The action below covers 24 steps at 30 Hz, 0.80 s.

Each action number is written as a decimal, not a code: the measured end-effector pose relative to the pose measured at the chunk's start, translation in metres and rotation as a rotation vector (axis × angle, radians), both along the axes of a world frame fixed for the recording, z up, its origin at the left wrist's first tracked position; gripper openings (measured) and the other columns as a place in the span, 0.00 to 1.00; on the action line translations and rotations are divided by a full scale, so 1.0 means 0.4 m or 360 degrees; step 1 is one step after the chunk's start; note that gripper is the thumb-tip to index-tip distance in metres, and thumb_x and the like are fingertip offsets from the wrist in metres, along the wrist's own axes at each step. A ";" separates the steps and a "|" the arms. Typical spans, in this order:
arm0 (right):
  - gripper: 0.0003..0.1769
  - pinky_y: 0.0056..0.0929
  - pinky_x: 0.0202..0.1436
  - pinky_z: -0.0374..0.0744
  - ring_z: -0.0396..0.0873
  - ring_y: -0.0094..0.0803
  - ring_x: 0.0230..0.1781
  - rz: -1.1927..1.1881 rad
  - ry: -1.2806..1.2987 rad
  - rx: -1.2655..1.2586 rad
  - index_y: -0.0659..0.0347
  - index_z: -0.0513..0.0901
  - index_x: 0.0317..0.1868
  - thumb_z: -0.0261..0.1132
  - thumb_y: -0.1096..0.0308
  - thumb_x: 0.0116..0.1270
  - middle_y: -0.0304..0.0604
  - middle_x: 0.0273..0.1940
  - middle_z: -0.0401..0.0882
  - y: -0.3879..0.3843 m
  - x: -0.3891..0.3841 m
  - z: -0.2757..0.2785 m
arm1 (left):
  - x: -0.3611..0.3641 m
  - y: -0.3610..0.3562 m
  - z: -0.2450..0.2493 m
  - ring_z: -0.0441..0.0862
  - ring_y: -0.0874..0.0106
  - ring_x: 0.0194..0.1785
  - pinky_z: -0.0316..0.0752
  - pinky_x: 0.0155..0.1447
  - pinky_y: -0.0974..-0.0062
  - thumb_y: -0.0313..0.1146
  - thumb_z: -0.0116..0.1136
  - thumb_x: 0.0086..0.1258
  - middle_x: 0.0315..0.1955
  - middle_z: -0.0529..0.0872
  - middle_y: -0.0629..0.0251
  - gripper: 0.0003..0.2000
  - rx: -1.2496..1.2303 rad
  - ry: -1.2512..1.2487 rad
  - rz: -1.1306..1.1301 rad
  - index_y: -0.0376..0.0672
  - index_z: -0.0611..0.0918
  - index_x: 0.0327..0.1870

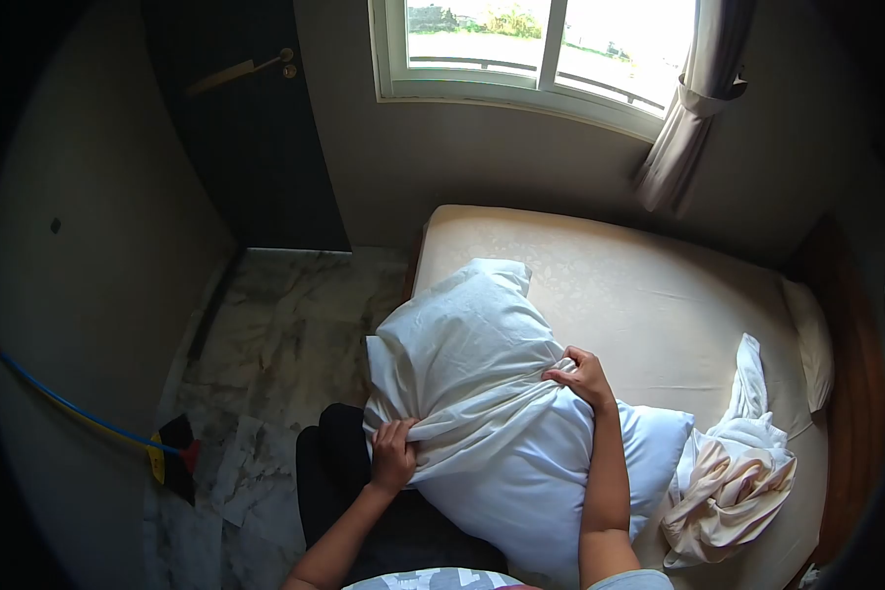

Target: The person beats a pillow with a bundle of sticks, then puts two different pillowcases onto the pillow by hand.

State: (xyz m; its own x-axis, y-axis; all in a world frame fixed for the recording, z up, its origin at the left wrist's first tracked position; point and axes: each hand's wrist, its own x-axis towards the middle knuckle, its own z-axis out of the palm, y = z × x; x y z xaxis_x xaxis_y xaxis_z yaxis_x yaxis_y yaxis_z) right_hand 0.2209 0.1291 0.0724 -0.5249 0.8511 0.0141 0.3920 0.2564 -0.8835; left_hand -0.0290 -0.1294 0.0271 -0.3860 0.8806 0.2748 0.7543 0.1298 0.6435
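Across my lap and the bed's near edge lies a white pillow [501, 501], its far part covered by a cream-white pillowcase [467, 329]. The case's bunched opening runs across the pillow's middle. My left hand [393, 456] grips the case's edge at the near left, fingers closed on the cloth. On the right, my right hand [582, 378] pinches the gathered edge of the same case. The case's closed end spreads loosely toward the far side of the bed. Under my right forearm, another white pillow [654, 447] shows partly.
The bed has a cream mattress [600, 256] and a wooden headboard [851, 393] at right. Crumpled cloths [733, 482] lie near it, beside a small cream pillow [809, 344]. A broom [172, 452] leans at the left wall. A dark door [246, 128], window and curtain [693, 118] stand beyond.
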 end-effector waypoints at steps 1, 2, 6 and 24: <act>0.20 0.22 0.32 0.71 0.71 0.22 0.26 -0.0017 -0.0005 -0.0041 0.64 0.74 0.21 0.76 0.60 0.42 0.39 0.23 0.75 0.000 -0.005 -0.002 | -0.002 -0.007 0.002 0.74 0.60 0.45 0.64 0.52 0.63 0.29 0.54 0.52 0.37 0.80 0.59 0.15 -0.0025 -0.0020 -0.0058 0.40 0.77 0.43; 0.20 0.20 0.24 0.67 0.65 0.18 0.21 -0.0029 0.0056 0.0122 0.61 0.67 0.18 0.75 0.66 0.42 0.33 0.20 0.73 -0.004 -0.018 -0.003 | -0.003 -0.010 0.009 0.75 0.59 0.44 0.65 0.51 0.63 0.28 0.54 0.51 0.36 0.80 0.59 0.15 -0.0044 -0.0038 -0.0118 0.40 0.78 0.43; 0.18 0.16 0.25 0.67 0.67 0.14 0.23 -0.0052 0.0442 -0.0011 0.58 0.67 0.22 0.73 0.75 0.45 0.30 0.22 0.73 -0.006 0.010 0.037 | -0.050 -0.005 0.041 0.75 0.60 0.46 0.65 0.55 0.64 0.32 0.59 0.53 0.38 0.81 0.59 0.17 -0.0026 -0.0519 -0.0429 0.42 0.78 0.46; 0.46 0.59 0.62 0.54 0.48 0.53 0.68 -0.0029 -0.0895 0.0886 0.47 0.62 0.63 0.72 0.52 0.43 0.49 0.68 0.52 -0.476 -0.154 0.182 | -0.017 0.310 0.153 0.69 0.66 0.58 0.65 0.60 0.73 0.32 0.61 0.58 0.57 0.68 0.56 0.21 0.0804 -0.1007 -0.0146 0.40 0.74 0.53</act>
